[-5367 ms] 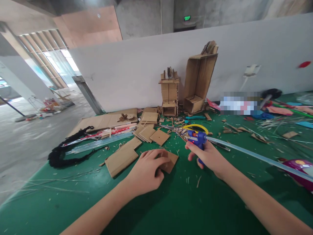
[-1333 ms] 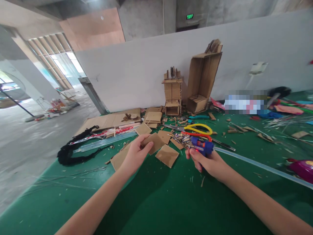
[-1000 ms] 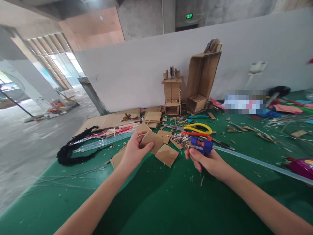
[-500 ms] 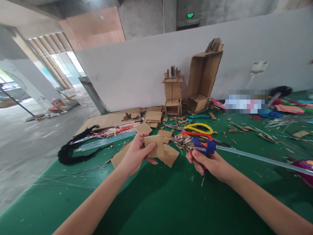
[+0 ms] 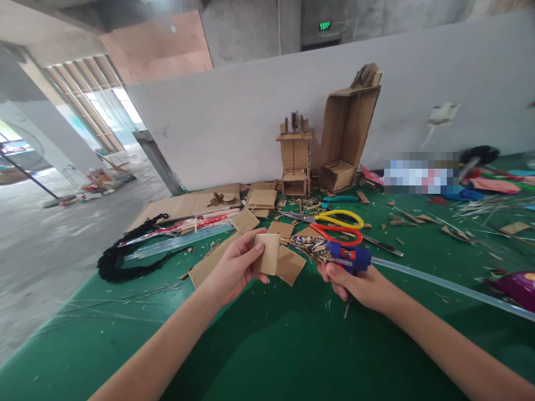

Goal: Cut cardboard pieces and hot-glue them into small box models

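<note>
Green table [image 5: 284,356]: its left edge slants from the lower left of the view up toward a grey post [image 5: 161,164]; between the forearms the surface runs to the bottom of the view.
Pale panel [image 5: 229,122]: upright along the far side, closing off the back.
Left hand [image 5: 238,267]: thumb and fingers pinched on a small cardboard square [image 5: 268,255], which is tilted up in front of a flat cardboard piece [image 5: 292,266].
Right hand [image 5: 353,284]: wrapped round a blue glue gun [image 5: 349,257], its nozzle pointing left at the square's upper right edge; I cannot tell whether they touch.
Glue stick [image 5: 418,273]: long and translucent, trailing from the gun's back across the right side.
Scissors [image 5: 339,219]: just behind the gun, yellow and orange handles to the right, blades to the left.
Cardboard tower [image 5: 295,161]: standing by the panel, left of a tall open box [image 5: 345,133].
Black yarn [image 5: 112,262]: heaped near the left edge, beside clear sticks [image 5: 179,242].
Purple object [image 5: 518,287]: far right, cut off by the view.
</note>
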Available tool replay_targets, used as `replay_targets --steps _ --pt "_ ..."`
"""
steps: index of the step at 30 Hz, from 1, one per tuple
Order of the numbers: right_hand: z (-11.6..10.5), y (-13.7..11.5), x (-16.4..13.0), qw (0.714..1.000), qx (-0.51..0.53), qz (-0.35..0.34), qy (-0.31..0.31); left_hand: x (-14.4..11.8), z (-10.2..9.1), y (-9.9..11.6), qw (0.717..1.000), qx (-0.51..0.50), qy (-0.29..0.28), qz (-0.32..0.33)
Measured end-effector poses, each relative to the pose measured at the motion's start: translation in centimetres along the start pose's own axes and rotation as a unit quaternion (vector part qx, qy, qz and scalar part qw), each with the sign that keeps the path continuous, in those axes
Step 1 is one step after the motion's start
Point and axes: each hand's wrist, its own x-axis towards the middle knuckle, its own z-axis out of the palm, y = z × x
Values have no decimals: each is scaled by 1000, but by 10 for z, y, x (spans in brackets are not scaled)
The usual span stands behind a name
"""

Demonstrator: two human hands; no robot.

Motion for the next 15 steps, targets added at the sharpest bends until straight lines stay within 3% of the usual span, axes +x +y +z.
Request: replay_targets --steps 7,15 --pt "-1 6 0 1000 -4 2 -2 1 1 -5 997 -57 -8 -57" --pt "-1 7 -2 1000 -3 -15 -3 0 2 -6 997 -58 -4 -59"
